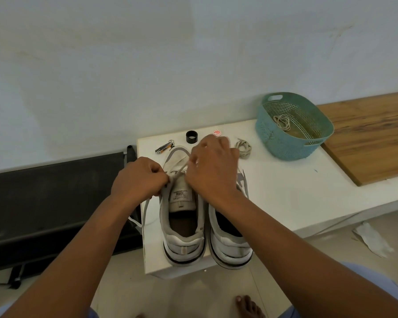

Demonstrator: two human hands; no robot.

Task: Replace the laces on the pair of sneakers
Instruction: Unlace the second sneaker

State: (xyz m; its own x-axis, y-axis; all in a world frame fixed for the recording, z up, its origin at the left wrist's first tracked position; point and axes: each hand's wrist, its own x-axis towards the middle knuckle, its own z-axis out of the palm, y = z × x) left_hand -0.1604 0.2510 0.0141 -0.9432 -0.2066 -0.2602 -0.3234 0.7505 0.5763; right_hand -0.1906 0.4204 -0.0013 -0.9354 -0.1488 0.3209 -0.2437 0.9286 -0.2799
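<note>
We see left hand (pixel 139 177) pinching lace (pixel 178 172) | right hand (pixel 213 169) gripping same lace | left sneaker (pixel 183 216) beneath both hands on tabletop (pixel 285 198) | right sneaker (pixel 230 244) under right wrist

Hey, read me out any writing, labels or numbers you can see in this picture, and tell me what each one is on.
"12TH": large print on the tongue label of the left sneaker, seen upside down from this view.
Smaller lines above and below it on the same label: too small to read for certain.
Red and white round disc at the back of the white table: a printed pattern, too blurred to read.
Nothing else carries text.
</note>
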